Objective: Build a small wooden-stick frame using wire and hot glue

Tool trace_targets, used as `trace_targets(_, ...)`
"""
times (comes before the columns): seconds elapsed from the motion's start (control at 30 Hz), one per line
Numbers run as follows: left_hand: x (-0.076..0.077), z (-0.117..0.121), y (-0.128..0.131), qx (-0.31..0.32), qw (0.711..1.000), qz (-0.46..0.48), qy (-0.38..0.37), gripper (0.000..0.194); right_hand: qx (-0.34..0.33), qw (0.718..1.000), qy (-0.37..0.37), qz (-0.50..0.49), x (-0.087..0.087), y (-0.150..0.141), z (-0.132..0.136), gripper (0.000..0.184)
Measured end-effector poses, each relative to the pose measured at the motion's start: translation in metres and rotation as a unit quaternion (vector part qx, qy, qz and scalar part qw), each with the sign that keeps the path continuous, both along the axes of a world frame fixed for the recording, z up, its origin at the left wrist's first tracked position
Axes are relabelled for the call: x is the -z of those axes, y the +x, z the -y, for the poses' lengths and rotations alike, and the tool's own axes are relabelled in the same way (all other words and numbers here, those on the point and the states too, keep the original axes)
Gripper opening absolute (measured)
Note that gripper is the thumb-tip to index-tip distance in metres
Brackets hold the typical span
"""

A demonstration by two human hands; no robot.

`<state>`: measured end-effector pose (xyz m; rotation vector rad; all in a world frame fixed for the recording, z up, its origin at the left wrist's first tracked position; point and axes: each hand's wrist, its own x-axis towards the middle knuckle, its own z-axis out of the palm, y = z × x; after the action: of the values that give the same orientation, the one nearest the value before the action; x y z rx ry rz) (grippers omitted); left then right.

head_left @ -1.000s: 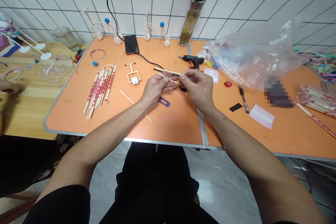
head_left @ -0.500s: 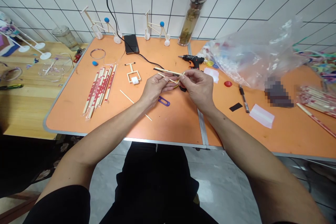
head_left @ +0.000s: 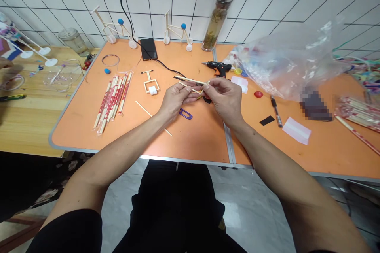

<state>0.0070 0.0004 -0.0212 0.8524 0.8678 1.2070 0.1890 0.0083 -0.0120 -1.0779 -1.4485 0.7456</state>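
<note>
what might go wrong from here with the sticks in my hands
The sticks meet near the fingertips of your right hand, with your left hand on them too, so a small slip might skew the joint. The black cord runs toward your hands; a sleeve or finger could snag it. The loose stick lies partly under your left forearm and may get knocked.

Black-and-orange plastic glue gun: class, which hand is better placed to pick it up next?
Probably the right hand: it is nearer the glue gun, while the left hand would reach past it. Both are pinching thin pale wooden sticks, so either needs freeing first.
</note>
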Motion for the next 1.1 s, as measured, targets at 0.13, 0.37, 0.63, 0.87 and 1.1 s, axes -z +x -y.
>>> trace_targets(0.13, -0.0020, 0.0008, 0.0009, -0.002, 1.000, 0.006, -0.006, 0.018, 0.003, 1.000, -0.001, 0.007, 0.0001, 0.0002, -0.0002, 0.031)
trace_targets(0.37, -0.0005, 0.0011, 0.0004, 0.000, 1.000, 0.010, -0.005, 0.020, 0.002, 1.000, 0.004, 0.006, 0.0000, 0.0003, 0.0000, 0.028)
trace_targets(0.63, -0.0014, 0.0013, 0.0004, -0.001, 1.000, 0.007, -0.006, 0.018, -0.003, 1.000, 0.006, 0.010, 0.0011, 0.0020, -0.0004, 0.028)
trace_targets(0.87, -0.0024, 0.0020, 0.0010, 0.000, 1.000, 0.012, -0.004, 0.012, -0.001, 1.000, 0.015, 0.001, 0.0016, 0.0015, -0.0007, 0.031)
trace_targets(1.1, -0.0012, 0.0021, 0.0004, 0.001, 1.000, 0.013, -0.002, 0.020, -0.003, 1.000, 0.008, 0.002, 0.0015, 0.0017, -0.0007, 0.031)
